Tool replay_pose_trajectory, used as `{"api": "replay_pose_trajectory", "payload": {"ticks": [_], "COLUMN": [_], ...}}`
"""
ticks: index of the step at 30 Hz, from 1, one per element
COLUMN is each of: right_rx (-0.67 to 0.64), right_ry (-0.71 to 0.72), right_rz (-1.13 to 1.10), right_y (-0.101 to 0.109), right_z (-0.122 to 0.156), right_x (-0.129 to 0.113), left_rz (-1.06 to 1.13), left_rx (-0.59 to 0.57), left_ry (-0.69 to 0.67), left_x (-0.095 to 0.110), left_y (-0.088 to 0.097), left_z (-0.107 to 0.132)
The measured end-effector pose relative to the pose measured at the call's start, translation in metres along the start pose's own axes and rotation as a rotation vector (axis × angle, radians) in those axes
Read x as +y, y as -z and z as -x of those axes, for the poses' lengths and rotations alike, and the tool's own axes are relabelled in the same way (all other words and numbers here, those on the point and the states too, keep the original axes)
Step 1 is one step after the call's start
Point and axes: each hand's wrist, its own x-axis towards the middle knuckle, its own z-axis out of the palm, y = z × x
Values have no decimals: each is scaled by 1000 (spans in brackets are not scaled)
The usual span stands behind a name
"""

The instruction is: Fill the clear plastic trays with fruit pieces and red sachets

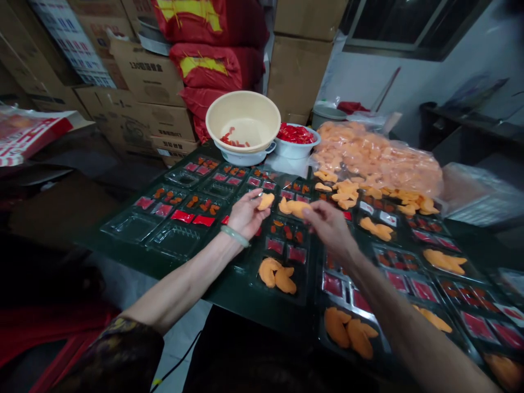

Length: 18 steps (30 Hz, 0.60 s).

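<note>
My left hand, with a pale green bangle at its wrist, pinches a flat orange fish-like piece between thumb and fingers. Close by, my right hand grips the right end of another orange piece, perhaps two overlapped. Both hands are above clear plastic trays with compartments. Just below them, one tray holds small reddish-brown pieces, two red packets and a pair of orange pieces. A similar pair lies in the tray nearest my right forearm.
Several trays cover the dark green table. A cream basin on a pale one, a bowl of red packets and a large bag of orange pieces stand behind. Cartons and red bundles are stacked beyond.
</note>
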Motion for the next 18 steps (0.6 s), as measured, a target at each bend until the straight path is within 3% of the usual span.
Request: {"api": "replay_pose_trajectory", "payload": {"ticks": [4,8,12,16,18], "right_rx": [150,210,231,200,194], "right_ry": [-18,-35,6,-143,-217], "right_rz": [35,76,115,-64,-199], "right_y": [26,24,14,13,17], "right_z": [-30,-46,-54,-57,-58], "right_x": [14,39,53,54,54], "left_rz": [-34,-115,-432,-663,-985], "left_rx": [-31,-106,-245,-287,-319], "left_ry": [23,48,38,11,-101], "left_x": [14,15,11,1,-9], "left_y": [10,14,15,5,-6], "left_z": [-8,-7,-8,-24,-38]}}
